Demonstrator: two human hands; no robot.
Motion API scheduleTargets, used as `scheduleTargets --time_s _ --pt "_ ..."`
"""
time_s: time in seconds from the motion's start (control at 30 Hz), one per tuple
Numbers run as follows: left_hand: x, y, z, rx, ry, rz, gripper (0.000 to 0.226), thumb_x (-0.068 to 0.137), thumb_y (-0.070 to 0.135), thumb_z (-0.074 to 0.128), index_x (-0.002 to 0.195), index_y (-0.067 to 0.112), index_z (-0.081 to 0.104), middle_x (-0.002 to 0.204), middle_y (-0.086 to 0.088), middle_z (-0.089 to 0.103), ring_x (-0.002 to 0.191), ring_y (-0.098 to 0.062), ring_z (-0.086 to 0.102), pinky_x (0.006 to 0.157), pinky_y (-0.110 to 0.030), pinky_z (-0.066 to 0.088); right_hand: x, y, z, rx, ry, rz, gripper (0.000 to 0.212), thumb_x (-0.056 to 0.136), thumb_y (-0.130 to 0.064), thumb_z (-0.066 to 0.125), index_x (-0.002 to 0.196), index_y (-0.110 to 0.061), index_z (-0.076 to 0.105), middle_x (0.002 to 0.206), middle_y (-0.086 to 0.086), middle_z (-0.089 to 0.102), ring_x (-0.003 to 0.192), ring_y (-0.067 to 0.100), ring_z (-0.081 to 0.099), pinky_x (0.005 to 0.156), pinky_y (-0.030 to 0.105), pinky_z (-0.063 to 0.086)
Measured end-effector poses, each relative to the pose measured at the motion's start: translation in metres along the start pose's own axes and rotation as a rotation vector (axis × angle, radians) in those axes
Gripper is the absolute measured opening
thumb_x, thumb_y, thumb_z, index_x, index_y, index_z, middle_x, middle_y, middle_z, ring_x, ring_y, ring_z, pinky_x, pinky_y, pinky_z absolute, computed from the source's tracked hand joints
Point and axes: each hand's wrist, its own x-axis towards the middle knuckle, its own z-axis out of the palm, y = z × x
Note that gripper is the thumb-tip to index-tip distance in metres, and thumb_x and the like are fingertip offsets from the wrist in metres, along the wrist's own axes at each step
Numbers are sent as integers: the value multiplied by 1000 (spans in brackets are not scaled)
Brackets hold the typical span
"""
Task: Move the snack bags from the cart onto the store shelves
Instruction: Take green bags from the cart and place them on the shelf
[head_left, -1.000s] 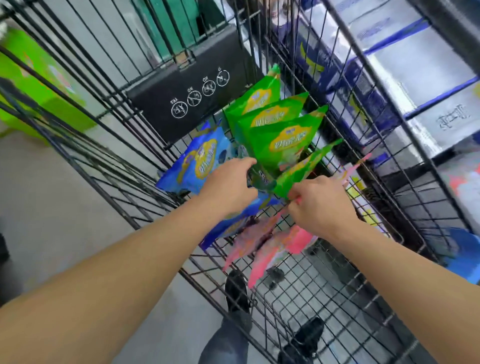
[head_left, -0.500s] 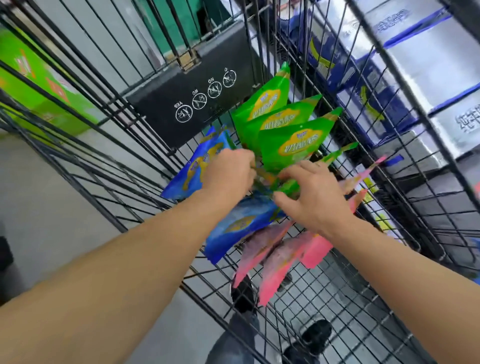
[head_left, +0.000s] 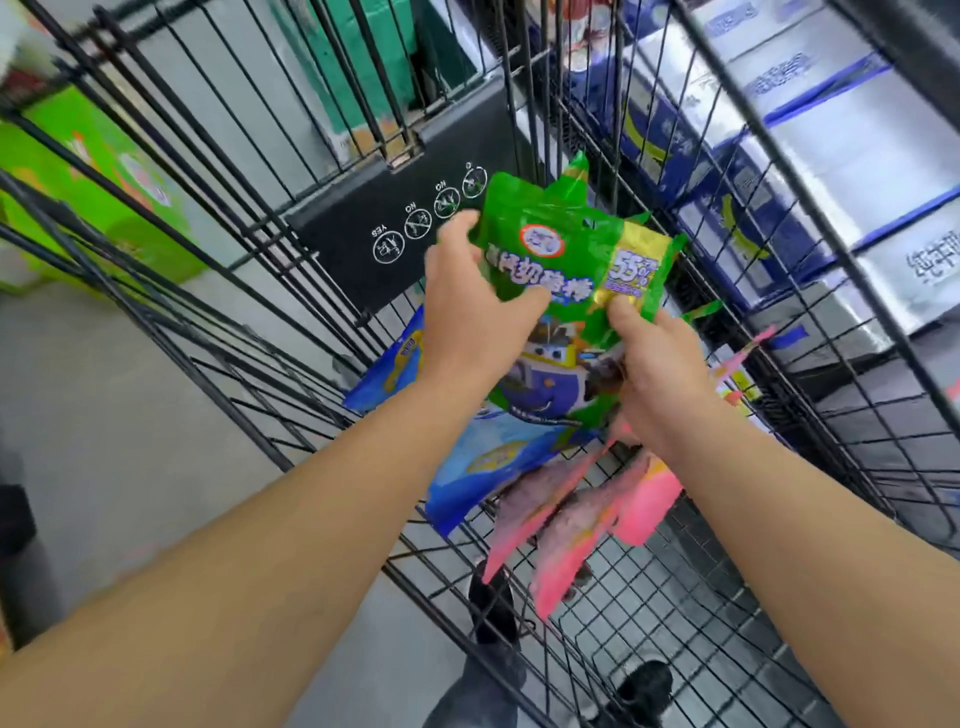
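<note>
Both hands held a green bag (head_left: 558, 249) over the cart (head_left: 675, 597). The left hand (head_left: 475, 306) gripped its left edge. The right hand (head_left: 660, 369) pinched its lower right.

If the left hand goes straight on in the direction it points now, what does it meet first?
Probably the black plastic seat flap on the cart's wire end wall, just beyond the left hand, which grips the green snack bag. Depth is unclear from one view.
</note>
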Motion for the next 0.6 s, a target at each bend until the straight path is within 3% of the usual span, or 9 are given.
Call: scheduleTargets --time_s 0.1,0.13,0.2,0.33,0.43,0.5,0.6 --pt "6 -4 -9 -8 -94 -247 79 59 59 76 127 24 55 122 1 56 112 -21 58 102 -39 45 3 -15 -13 118 22 70 13 100 -10 51 97 -10 64 78 5 76 68 21 73 58 37 59" --pt "6 -2 -12 -101 -179 -334 76 54 66 73 115 23 64 117 -3 65 110 -25 62 102 -45 48 3 -20 -19 145 16 93 13 99 -11 52 101 -9 65 83 7 76 71 23 74 60 40 60" --pt "3 -6 -11 -275 -360 -428 64 57 60 75 100 11 72 104 -12 73 95 -32 69 95 -50 51 0 -30 -32 183 -23 134 20 99 -14 52 113 -6 64 104 14 74 92 31 73 75 51 60" --pt "-24 11 9 -312 -435 -310 17 93 26 63 86 11 67 72 0 68 62 -14 61 64 -31 52 -9 -42 -69 265 -15 123 26 99 -18 51 121 -7 61 118 18 69 107 34 68 86 57 56" --pt "-48 33 32 -343 -374 -282 26 99 17 55 74 15 61 53 11 62 47 -1 56 49 -20 46 -19 -49 -100 312 10 63 46 89 -26 63 129 -4 58 122 19 67 111 37 65 96 59 50" --pt "-64 49 51 -359 -352 -280 31 100 16 52 70 15 61 49 13 61 45 2 54 52 -20 45 -31 -51 -125 327 32 18 54 83 -35 65 129 -6 60 123 18 67 113 36 65 98 58 49" --pt "-96 79 87 -305 -385 -235 31 101 28 50 74 17 62 68 11 62 60 -1 59 67 -26 51 -56 -48 -177 294 139 -41 52 76 -38 67 116 -6 67 116 14 70 106 34 68 92 59 52"
